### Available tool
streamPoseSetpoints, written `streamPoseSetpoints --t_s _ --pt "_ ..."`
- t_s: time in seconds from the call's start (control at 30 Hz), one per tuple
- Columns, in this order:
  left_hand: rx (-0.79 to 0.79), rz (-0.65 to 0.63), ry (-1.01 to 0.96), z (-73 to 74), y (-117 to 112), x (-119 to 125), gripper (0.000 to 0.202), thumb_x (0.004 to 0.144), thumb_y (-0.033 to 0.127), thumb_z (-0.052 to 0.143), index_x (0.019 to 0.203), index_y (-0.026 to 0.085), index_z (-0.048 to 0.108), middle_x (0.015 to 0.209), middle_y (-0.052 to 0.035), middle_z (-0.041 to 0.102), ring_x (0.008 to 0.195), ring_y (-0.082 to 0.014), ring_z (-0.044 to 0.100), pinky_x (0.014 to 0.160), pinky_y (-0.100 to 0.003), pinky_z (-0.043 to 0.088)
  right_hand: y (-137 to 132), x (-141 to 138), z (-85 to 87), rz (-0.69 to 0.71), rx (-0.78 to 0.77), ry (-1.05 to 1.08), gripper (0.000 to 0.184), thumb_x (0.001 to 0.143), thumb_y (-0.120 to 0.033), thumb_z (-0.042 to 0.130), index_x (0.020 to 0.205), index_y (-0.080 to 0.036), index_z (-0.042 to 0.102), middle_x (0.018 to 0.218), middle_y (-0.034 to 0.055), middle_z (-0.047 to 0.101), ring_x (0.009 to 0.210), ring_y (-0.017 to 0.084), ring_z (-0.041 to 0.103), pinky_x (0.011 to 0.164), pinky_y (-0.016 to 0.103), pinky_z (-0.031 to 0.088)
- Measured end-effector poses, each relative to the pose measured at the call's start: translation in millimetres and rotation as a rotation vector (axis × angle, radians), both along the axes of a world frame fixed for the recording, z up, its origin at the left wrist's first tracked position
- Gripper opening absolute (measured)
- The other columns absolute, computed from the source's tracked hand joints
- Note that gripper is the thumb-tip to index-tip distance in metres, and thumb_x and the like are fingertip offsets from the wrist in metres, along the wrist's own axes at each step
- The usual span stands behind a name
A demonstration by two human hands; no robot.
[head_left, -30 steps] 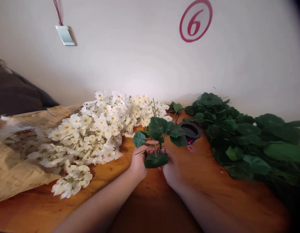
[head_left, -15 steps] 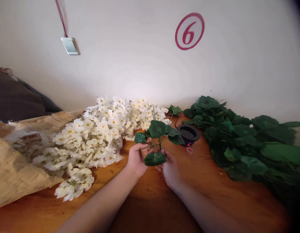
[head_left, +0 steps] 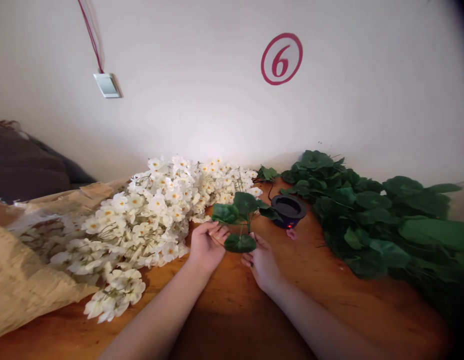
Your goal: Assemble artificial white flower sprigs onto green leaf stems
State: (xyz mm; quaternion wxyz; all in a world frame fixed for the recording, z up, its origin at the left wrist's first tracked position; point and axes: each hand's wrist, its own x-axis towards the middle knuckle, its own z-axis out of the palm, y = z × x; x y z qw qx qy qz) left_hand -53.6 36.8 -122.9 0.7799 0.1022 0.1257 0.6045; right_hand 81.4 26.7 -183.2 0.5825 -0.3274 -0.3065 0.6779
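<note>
A sprig of green artificial leaves (head_left: pixel 245 203) stands upright over the table in front of me, its round leaves spread around a thin stem. My right hand (head_left: pixel 262 257) pinches the stem low down, just right of the lowest leaf. On the other side, my left hand (head_left: pixel 208 246) is closed, thumb against curled fingers, close to the left-hand leaves. Whatever may be between those fingers is too small to make out. Just beyond the sprig to the right sits a dark round melting pot (head_left: pixel 288 210) with a red light lit.
White artificial flowers (head_left: pixel 157 202) are heaped at left, partly in brown paper (head_left: pixel 25 270). A pile of green leaves (head_left: pixel 359 210) covers the right side of the wooden table (head_left: pixel 232 310). A small pink piece (head_left: pixel 291 234) lies by the pot. Behind rises a wall with a switch (head_left: pixel 107 85).
The thin bare stems that stuck up above the sprig no longer show. My left hand has shifted slightly left, away from the stem. The view has tilted up a little.
</note>
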Motion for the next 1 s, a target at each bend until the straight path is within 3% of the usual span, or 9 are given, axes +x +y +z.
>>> streamPoseSetpoints --t_s 0.1,0.23,0.37,0.5,0.57,0.63,0.7,0.8,1.0 --pt "0.058 0.003 0.032 3.3 1.0 -1.6 0.013 0.068 0.006 0.059 0.067 0.017 0.052 0.046 0.0068 0.036 0.045 -0.0084 0.040 0.052 -0.023 0.037 1.9 1.6 1.2 -0.019 0.006 0.011 0.037 0.076 -0.043 0.071 0.070 -0.023 0.039 0.053 -0.0114 0.027 0.042 0.005 0.017 0.038 0.019 0.020" --pt "-0.036 0.053 0.122 -2.2 5.5 -0.3 0.014 0.065 0.018 0.059 0.058 0.018 0.047 0.051 0.0020 0.048 0.046 -0.0111 0.045 0.050 -0.025 0.037 3.2 1.2 0.9 -0.011 0.015 -0.011 0.037 0.078 -0.046 0.068 0.071 -0.023 0.040 0.053 -0.0115 0.025 0.042 0.005 0.018 0.038 0.019 0.020" --pt "-0.149 0.221 0.227 -10.2 10.3 2.9 0.020 0.067 0.026 0.059 0.058 0.019 0.043 0.046 0.0050 0.040 0.040 -0.0088 0.036 0.045 -0.023 0.032 2.8 1.0 0.9 -0.023 0.027 -0.030 0.038 0.082 -0.050 0.064 0.072 -0.023 0.040 0.054 -0.0114 0.025 0.041 0.005 0.018 0.038 0.019 0.020" --pt "-0.086 0.600 0.476 -12.7 8.7 6.2 0.018 0.075 0.030 0.060 0.066 0.020 0.048 0.053 0.0067 0.037 0.046 -0.0090 0.036 0.047 -0.022 0.029 0.8 2.0 1.5 -0.033 0.047 -0.099 0.036 0.083 -0.055 0.060 0.075 -0.023 0.045 0.056 -0.0103 0.028 0.041 0.006 0.019 0.038 0.019 0.020" --pt "0.000 0.871 0.704 -11.7 6.2 5.5 0.012 0.077 0.029 0.064 0.079 0.021 0.054 0.067 0.0051 0.047 0.059 -0.0101 0.046 0.059 -0.022 0.037 0.1 2.4 1.4 -0.059 0.053 -0.149 0.037 0.083 -0.058 0.059 0.078 -0.023 0.049 0.055 -0.0104 0.026 0.042 0.006 0.019 0.038 0.020 0.020" --pt "0.163 1.023 1.043 -9.8 4.3 2.6 0.016 0.077 0.027 0.067 0.091 0.024 0.059 0.086 0.0014 0.056 0.082 -0.0140 0.054 0.078 -0.026 0.041 -0.1 2.6 0.8 -0.075 0.071 -0.188 0.037 0.083 -0.059 0.058 0.081 -0.023 0.052 0.053 -0.0106 0.023 0.042 0.007 0.019 0.039 0.020 0.019" --pt "0.414 1.001 1.439 -8.3 3.6 -1.4 0.018 0.079 0.026 0.067 0.097 0.025 0.064 0.102 -0.0029 0.059 0.102 -0.0206 0.053 0.094 -0.034 0.037 0.2 2.9 -0.1 -0.071 0.098 -0.211 0.038 0.083 -0.060 0.058 0.081 -0.022 0.053 0.053 -0.0107 0.023 0.043 0.007 0.020 0.040 0.020 0.018" --pt "0.731 0.805 1.870 -9.2 4.3 -5.3 0.013 0.085 0.026 0.060 0.094 0.024 0.069 0.104 -0.0069 0.063 0.106 -0.0260 0.052 0.098 -0.041 0.033 1.1 4.3 0.0 -0.063 0.114 -0.221 0.040 0.081 -0.061 0.060 0.080 -0.021 0.054 0.053 -0.0103 0.025 0.044 0.007 0.022 0.041 0.020 0.017" --pt "0.849 0.714 2.128 -14.7 4.9 -2.6 0.024 0.094 0.030 0.045 0.095 0.022 0.068 0.110 -0.0109 0.058 0.106 -0.0275 0.048 0.095 -0.044 0.034 5.6 10.4 5.5 0.020 0.103 -0.229 0.038 0.080 -0.059 0.061 0.081 -0.021 0.055 0.053 -0.0097 0.030 0.044 0.007 0.023 0.041 0.019 0.015"
